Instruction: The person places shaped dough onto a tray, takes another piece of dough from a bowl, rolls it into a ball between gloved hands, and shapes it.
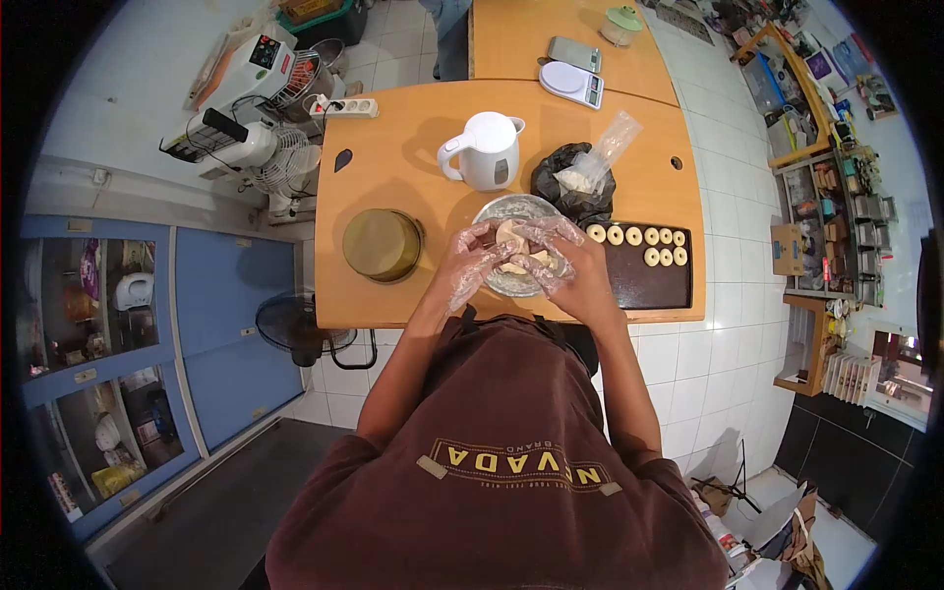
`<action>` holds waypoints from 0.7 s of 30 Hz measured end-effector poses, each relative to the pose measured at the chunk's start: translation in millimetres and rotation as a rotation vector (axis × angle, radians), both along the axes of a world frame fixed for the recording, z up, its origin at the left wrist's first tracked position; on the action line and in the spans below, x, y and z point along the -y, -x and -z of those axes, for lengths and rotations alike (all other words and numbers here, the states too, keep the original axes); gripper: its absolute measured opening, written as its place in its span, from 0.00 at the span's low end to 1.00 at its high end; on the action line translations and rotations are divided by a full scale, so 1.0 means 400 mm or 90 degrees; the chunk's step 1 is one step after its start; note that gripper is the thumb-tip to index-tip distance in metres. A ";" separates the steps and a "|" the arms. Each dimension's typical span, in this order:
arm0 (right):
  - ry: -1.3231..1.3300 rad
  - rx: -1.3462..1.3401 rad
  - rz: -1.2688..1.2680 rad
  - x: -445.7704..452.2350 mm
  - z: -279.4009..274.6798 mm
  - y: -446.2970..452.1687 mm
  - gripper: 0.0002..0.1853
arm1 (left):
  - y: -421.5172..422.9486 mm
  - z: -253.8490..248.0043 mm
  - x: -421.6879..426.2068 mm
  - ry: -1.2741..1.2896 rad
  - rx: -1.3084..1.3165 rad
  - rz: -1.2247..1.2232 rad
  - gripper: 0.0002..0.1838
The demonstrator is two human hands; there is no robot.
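Observation:
Both my hands wear clear plastic gloves and meet over a metal bowl (pixel 513 287) near the table's front edge. Pale dough (pixel 510 236) is between them, with more dough lying in the bowl below. My left hand (pixel 474 262) has its fingers curled against the dough from the left side. From the right, my right hand (pixel 557 254) closes its fingers on the same dough. A dark baking tray (pixel 649 285) stands just right of the bowl, bearing several pale dough rings (pixel 651 236) in rows along its far side.
Behind the bowl stand a white kettle (pixel 489 152) and a black plastic bag (pixel 580 197) with a clear bag. A round tin (pixel 382 245) is at the left. Farther back are a white scale (pixel 568 83), a power strip (pixel 346 108) and a person's leg (pixel 451 39).

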State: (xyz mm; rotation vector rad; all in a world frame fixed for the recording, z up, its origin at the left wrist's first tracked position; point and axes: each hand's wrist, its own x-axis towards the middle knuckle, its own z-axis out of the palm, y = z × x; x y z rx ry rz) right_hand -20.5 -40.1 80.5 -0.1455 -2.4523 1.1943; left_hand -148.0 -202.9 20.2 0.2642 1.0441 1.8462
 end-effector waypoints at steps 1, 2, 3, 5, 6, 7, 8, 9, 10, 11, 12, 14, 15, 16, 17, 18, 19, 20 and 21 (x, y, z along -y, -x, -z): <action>0.001 -0.001 -0.002 0.004 -0.008 0.002 0.21 | 0.000 0.000 0.001 -0.007 -0.013 0.003 0.22; 0.002 -0.002 -0.004 0.005 -0.012 0.002 0.21 | -0.002 0.001 0.001 -0.014 -0.026 0.006 0.22; -0.011 -0.011 -0.005 0.003 -0.008 0.001 0.21 | -0.003 0.003 0.000 -0.021 -0.038 0.009 0.22; -0.035 -0.030 -0.006 -0.001 0.011 -0.003 0.21 | -0.003 0.011 0.004 -0.028 -0.017 0.037 0.23; -0.038 -0.037 0.001 0.000 0.021 -0.005 0.20 | -0.002 0.018 0.006 -0.031 -0.007 0.051 0.23; -0.041 -0.044 0.009 0.002 0.030 -0.007 0.20 | -0.004 0.034 0.005 -0.046 0.019 0.043 0.23; -0.044 -0.051 0.016 0.002 0.037 -0.010 0.19 | -0.006 0.054 0.003 -0.060 0.046 0.036 0.24; -0.034 -0.056 0.020 0.004 0.037 -0.010 0.20 | -0.010 0.045 -0.003 -0.075 0.072 0.028 0.24; -0.025 -0.061 0.023 0.006 0.036 -0.009 0.20 | -0.015 0.036 -0.006 -0.098 0.084 0.030 0.25; -0.015 -0.067 0.026 0.007 0.036 -0.008 0.20 | -0.021 0.025 -0.007 -0.120 0.096 0.032 0.25; 0.028 -0.038 0.022 0.006 0.025 -0.010 0.21 | -0.024 0.011 -0.009 -0.142 0.107 0.033 0.25; 0.116 0.021 0.014 0.003 -0.006 -0.019 0.23 | -0.024 0.044 -0.005 -0.128 0.113 0.017 0.24; 0.108 0.001 0.009 0.001 -0.009 -0.018 0.24 | -0.024 0.053 -0.004 -0.122 0.116 0.009 0.23; 0.100 -0.019 0.003 -0.003 -0.010 -0.015 0.25 | -0.022 0.063 -0.002 -0.120 0.111 0.005 0.24; 0.077 -0.023 -0.007 -0.007 -0.009 -0.014 0.25 | -0.019 0.072 -0.001 -0.117 0.107 0.002 0.24; 0.054 -0.029 -0.017 -0.011 -0.008 -0.013 0.26 | -0.018 0.075 -0.001 -0.115 0.103 -0.001 0.24; 0.018 -0.020 -0.031 -0.019 -0.003 -0.016 0.26 | -0.020 0.040 -0.005 -0.114 0.087 0.013 0.24; -0.019 -0.011 -0.047 -0.024 0.003 -0.019 0.26 | -0.020 0.003 -0.007 -0.113 0.070 0.027 0.24; -0.047 -0.022 -0.024 -0.025 0.012 -0.022 0.23 | -0.020 -0.024 -0.010 -0.112 0.052 0.039 0.24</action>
